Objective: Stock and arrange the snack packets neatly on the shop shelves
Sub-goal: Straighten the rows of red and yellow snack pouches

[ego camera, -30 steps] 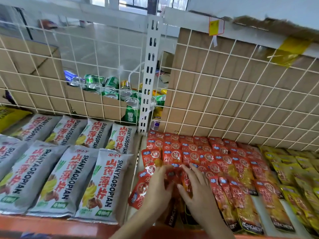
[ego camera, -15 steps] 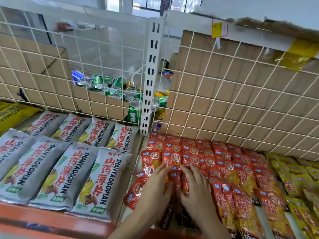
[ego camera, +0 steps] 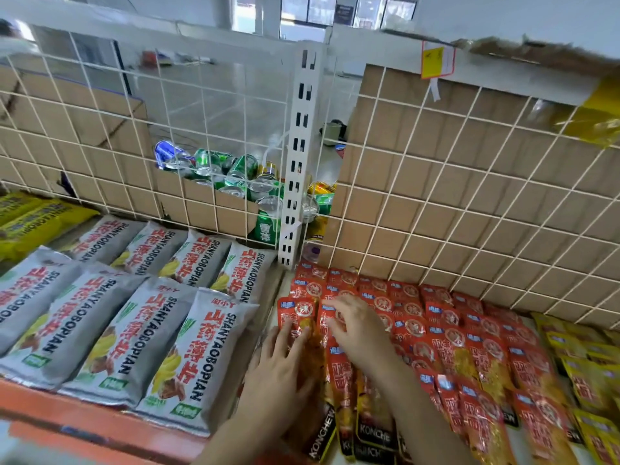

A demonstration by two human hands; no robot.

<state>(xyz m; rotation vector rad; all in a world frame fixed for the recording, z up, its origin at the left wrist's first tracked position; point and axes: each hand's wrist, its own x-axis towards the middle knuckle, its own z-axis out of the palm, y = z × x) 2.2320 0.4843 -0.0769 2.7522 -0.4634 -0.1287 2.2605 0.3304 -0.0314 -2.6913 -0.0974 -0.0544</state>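
While left hand (ego camera: 285, 365) and right hand (ego camera: 360, 330), fingers (ego camera: 283, 340) flat, gripping nothing, smooth red packets (ego camera: 449, 333) at six o'clock, squaring rows seems next.

Left on the shelf (ego camera: 84, 418), big bags (ego camera: 134, 333) in two rows, front and back; right of them, small sachets (ego camera: 449, 333) overlapping in rows, with other packets (ego camera: 590, 370) at the far right edge. On the sachets nearest the bags, left hand (ego camera: 278, 367) in front, right hand (ego camera: 360, 330) just behind. At the back, wire grid (ego camera: 214, 135) with an upright post (ego camera: 299, 156) in the middle, cans (ego camera: 231, 172) and cardboard (ego camera: 486, 209) behind it.
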